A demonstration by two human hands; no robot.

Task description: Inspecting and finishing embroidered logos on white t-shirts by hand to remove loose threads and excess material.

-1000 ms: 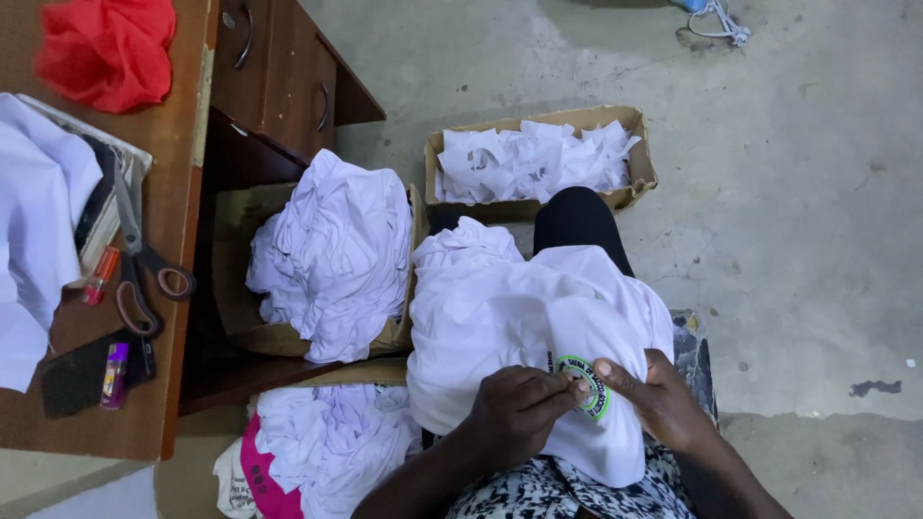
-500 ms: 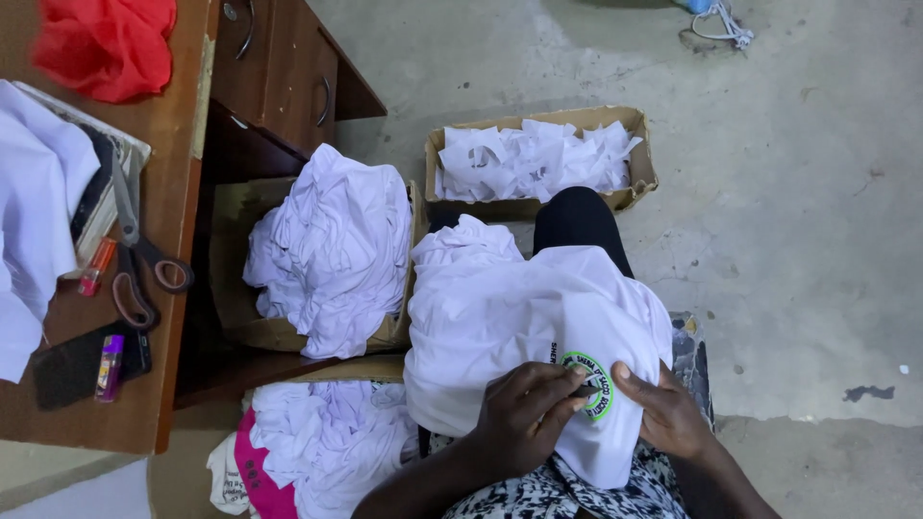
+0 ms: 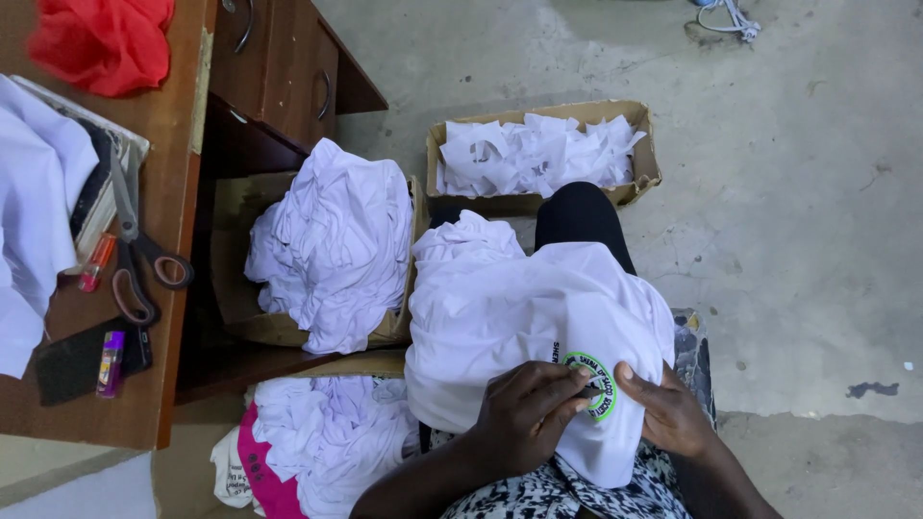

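A white garment [image 3: 519,317] lies draped over my lap and knee, with a round green-rimmed emblem [image 3: 594,384] on it. My left hand [image 3: 524,415] presses on the cloth, its fingertips at the emblem's left edge, pinching there. My right hand [image 3: 668,411] grips the fabric at the emblem's right side, thumb on top of the cloth. Both hands hold the garment stretched around the emblem.
A cardboard box [image 3: 642,154] of white cloth scraps sits on the concrete floor ahead. Another box [image 3: 236,298] heaped with white garments stands at left, more white and pink cloth [image 3: 317,442] below it. The wooden desk [image 3: 173,144] holds scissors [image 3: 139,255], lighters, red cloth [image 3: 101,43].
The view has shifted slightly. My hands stayed at the emblem, with the fingers of my left hand working a little closer onto it.
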